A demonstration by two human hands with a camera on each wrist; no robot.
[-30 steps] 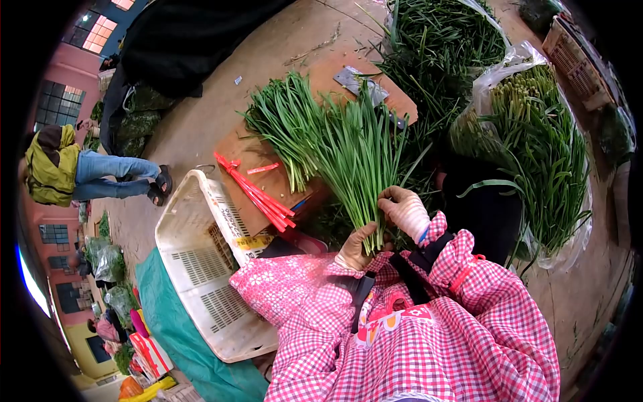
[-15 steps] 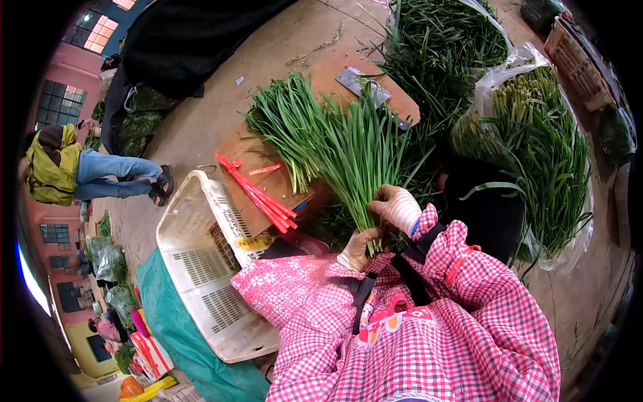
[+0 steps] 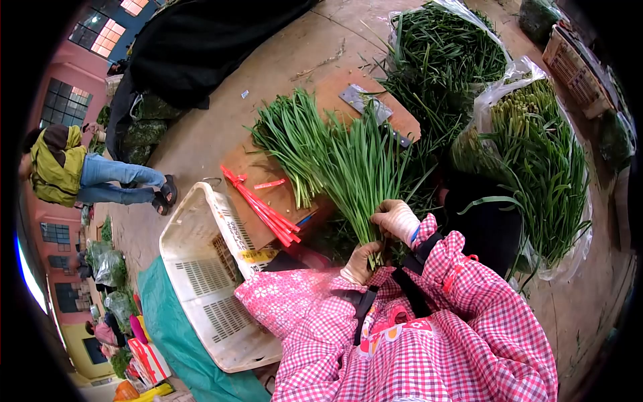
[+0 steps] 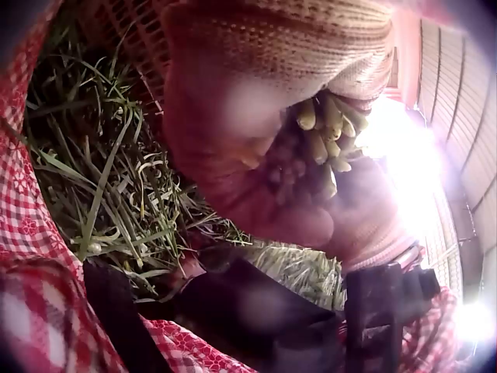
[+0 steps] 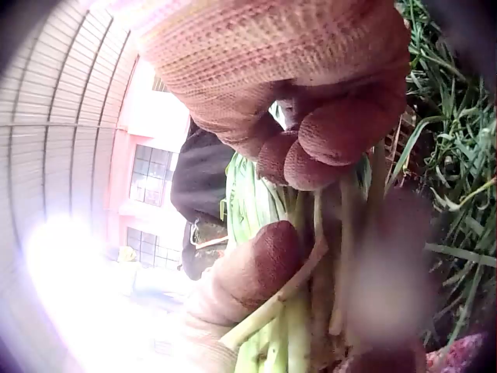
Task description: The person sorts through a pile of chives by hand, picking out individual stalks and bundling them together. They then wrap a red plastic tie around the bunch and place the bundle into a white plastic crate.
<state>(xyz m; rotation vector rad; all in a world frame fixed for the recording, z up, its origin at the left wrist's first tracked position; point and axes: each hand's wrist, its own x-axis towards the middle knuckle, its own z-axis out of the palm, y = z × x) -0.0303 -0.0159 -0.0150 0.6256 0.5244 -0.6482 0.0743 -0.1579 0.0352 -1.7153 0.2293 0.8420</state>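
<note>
A bunch of Chinese chives (image 3: pixel 358 177) slants up and left from my two gloved hands, leaves spreading over the board. My left hand (image 3: pixel 362 262) grips the bunch low on its stems; the pale cut ends (image 4: pixel 330 136) poke out of that fist in the left wrist view. Just above it, my right hand (image 3: pixel 397 220) holds the stems from the right side, fingers curled in the right wrist view. One loose pale stem (image 5: pixel 276 307) crosses the left thumb there. A second pile of chives (image 3: pixel 284 137) lies on the brown board (image 3: pixel 251 218), beside the held leaves.
Red ties (image 3: pixel 261 208) and a cleaver (image 3: pixel 365 102) lie on the board. A white plastic crate (image 3: pixel 201 268) stands at the left. Bags of greens (image 3: pixel 546 171) are at the right. A person in a green jacket (image 3: pixel 57 164) stands far left.
My right hand has shifted slightly left and down onto the stems, closer to the left hand. The left hand keeps its grip. The head view has tilted a little.
</note>
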